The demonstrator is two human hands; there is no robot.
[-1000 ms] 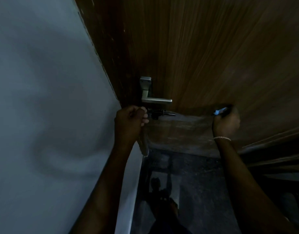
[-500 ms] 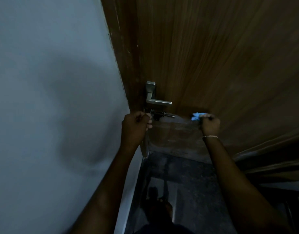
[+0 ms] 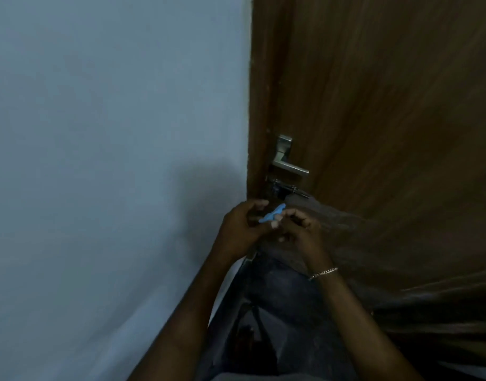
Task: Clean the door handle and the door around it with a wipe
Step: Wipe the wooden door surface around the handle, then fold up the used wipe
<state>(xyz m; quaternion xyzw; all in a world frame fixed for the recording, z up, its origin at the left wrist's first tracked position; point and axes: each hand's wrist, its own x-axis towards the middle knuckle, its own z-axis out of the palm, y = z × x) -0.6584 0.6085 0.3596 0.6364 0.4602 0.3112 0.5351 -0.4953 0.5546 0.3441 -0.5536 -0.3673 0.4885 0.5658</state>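
Wall (image 3: 99,160) fills the left half of frame, door (image 3: 387,119) the right; the view sits further right than a second ago, so the door edge is now centre frame. Handle (image 3: 287,160) centre, untouched, bolt (image 3: 288,189) just under it. Big change: hands have come off the door and met below the handle, low centre. Left hand (image 3: 240,228) has let go of the door edge, right hand (image 3: 302,229) has pulled in from the panel. Both now pinch the blue wipe (image 3: 272,213) between them, fingers curled on it. Looks like refolding or a hand swap, wiping paused; handle probably next
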